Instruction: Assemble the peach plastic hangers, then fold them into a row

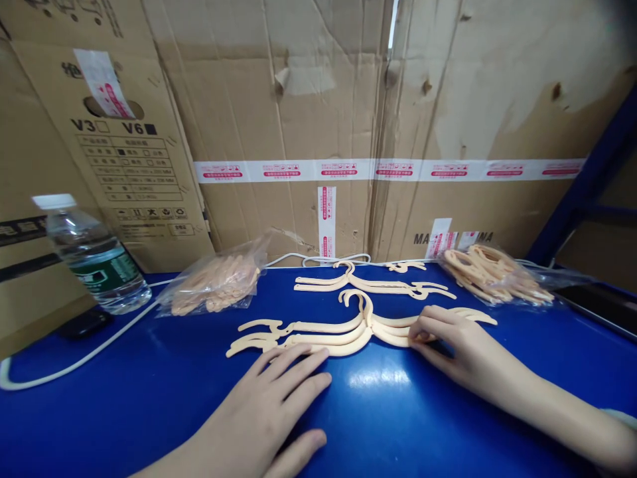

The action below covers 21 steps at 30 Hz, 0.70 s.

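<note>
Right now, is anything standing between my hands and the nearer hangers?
Nothing visible: your right hand is on the nearer hangers' right side, and your left hand overlaps their near left edge. The two bags lie off to either side.

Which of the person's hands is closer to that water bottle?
Left. The left hand lies to the right of the water bottle, nearer the person; the right hand is much farther right, its fingers on the pale hangers.
</note>
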Each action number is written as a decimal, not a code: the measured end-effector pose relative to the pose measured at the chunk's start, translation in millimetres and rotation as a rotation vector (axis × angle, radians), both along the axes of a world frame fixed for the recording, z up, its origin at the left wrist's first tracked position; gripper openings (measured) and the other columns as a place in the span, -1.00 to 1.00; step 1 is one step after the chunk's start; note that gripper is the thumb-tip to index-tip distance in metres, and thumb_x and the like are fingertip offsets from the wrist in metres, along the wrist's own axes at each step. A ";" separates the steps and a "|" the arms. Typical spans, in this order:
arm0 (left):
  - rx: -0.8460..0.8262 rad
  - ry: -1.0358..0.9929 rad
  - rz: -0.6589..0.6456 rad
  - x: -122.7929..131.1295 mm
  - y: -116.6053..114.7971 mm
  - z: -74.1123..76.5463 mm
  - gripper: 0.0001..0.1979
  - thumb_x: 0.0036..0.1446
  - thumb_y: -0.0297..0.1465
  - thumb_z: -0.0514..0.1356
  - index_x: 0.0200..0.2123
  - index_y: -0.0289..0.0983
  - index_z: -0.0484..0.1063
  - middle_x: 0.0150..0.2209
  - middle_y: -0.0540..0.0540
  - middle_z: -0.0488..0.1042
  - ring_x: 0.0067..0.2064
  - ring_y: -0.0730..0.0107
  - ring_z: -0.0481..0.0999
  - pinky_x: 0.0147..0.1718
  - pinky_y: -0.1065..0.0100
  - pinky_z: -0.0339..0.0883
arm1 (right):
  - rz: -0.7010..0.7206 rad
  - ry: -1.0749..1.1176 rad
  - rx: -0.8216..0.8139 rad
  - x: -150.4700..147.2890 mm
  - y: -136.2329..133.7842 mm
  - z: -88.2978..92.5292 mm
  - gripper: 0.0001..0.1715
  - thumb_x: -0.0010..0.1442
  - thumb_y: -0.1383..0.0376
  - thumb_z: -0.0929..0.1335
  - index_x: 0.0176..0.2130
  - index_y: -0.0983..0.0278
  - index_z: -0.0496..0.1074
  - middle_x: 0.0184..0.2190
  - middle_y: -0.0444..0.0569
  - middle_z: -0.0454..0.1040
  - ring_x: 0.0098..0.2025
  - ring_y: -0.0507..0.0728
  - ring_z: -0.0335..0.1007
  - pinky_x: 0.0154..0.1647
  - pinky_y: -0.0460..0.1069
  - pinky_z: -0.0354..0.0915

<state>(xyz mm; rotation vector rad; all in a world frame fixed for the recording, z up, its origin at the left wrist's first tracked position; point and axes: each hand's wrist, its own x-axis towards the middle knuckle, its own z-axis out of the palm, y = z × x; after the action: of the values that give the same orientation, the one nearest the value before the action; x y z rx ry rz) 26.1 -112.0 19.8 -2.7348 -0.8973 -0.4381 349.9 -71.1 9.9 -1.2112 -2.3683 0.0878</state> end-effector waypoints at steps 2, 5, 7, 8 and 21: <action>-0.048 -0.012 0.040 -2.4 0.4 -1.2 -0.60 0.25 -0.26 0.12 0.15 -0.15 0.33 0.24 -0.04 0.31 0.23 0.00 0.32 0.08 -0.10 0.35 | -0.014 0.012 -0.006 0.2 1.7 0.5 -0.83 0.27 0.39 0.23 -0.33 0.26 0.37 -0.35 -0.02 0.41 -0.34 0.12 0.35 -0.33 0.00 0.28; -0.117 0.005 0.045 -5.7 1.0 2.3 -0.58 0.27 -0.26 0.12 0.18 -0.12 0.28 0.26 -0.08 0.28 0.24 0.00 0.30 0.07 -0.09 0.37 | -0.019 0.020 -0.008 -0.1 2.8 2.6 -0.84 0.26 0.39 0.25 -0.34 0.26 0.38 -0.38 -0.03 0.43 -0.36 0.11 0.35 -0.36 -0.02 0.26; -0.140 -0.016 0.029 -6.1 1.9 4.3 -0.60 0.27 -0.29 0.12 0.17 -0.13 0.29 0.25 -0.11 0.30 0.23 0.00 0.31 0.06 -0.08 0.38 | -0.022 0.030 -0.012 -0.4 2.7 4.0 -0.84 0.26 0.38 0.25 -0.34 0.26 0.39 -0.39 -0.03 0.44 -0.37 0.11 0.35 -0.37 -0.03 0.25; -0.147 -0.053 0.015 -5.6 2.5 4.3 -0.62 0.27 -0.32 0.11 0.15 -0.14 0.30 0.22 -0.13 0.33 0.22 0.02 0.32 0.07 -0.05 0.37 | -0.025 0.035 -0.013 -0.5 2.4 4.5 -0.84 0.26 0.37 0.26 -0.34 0.26 0.39 -0.39 -0.03 0.44 -0.38 0.11 0.35 -0.38 -0.03 0.25; 0.148 -0.393 -0.284 5.0 3.3 -3.6 -0.79 0.10 -0.68 0.07 -0.38 -0.30 0.40 -0.49 -0.02 0.47 -0.48 0.43 0.37 -0.42 0.34 0.32 | -0.044 0.024 -0.033 -2.6 -1.8 9.9 -0.77 0.32 0.29 0.23 -0.34 0.26 0.40 -0.38 -0.01 0.45 -0.36 0.13 0.36 -0.35 0.00 0.26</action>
<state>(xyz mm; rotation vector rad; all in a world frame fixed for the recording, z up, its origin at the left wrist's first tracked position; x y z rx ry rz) 31.1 -108.6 16.1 -2.6878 -0.5220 -1.0789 347.3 -72.9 19.8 -1.2697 -2.3265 0.1268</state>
